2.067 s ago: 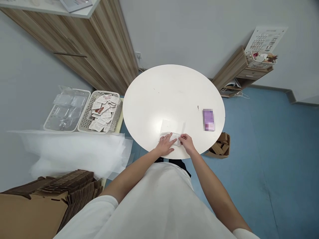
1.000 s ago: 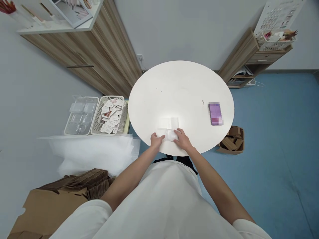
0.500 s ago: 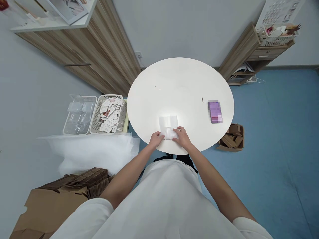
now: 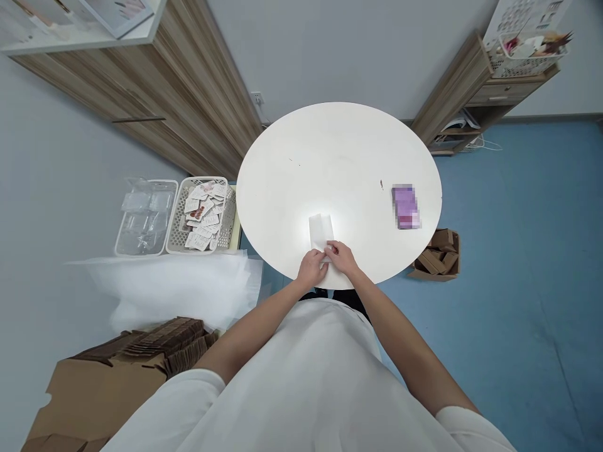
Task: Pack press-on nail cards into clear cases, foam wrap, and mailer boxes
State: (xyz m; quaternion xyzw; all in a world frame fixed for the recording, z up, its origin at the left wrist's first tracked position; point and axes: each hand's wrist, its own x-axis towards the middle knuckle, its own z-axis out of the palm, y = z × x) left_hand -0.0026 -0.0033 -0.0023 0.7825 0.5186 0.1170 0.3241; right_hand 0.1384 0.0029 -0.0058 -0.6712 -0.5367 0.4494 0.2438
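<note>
A small translucent white sheet (image 4: 321,230), folded narrow, lies near the front edge of the oval white table (image 4: 343,157). My left hand (image 4: 311,269) is closed on its lower left part, with the fingertips close to those of the other hand. My right hand (image 4: 341,256) pinches the sheet's lower right side between thumb and fingers. Whatever may be wrapped inside is hidden by the sheet and hands. Farther right on the table lies a blurred purple pack (image 4: 406,206).
Left of the table are a basket of printed cards (image 4: 225,216), a basket of clear plastic pieces (image 4: 123,242), white sheets (image 4: 179,282) and stacked cardboard (image 4: 103,389). A carton of brown boxes (image 4: 455,270) stands on the floor at right. Wooden cabinets stand behind.
The sheet has become narrower, its left side folded inward. My left hand has moved right, close to my right hand. The view has shifted slightly.
</note>
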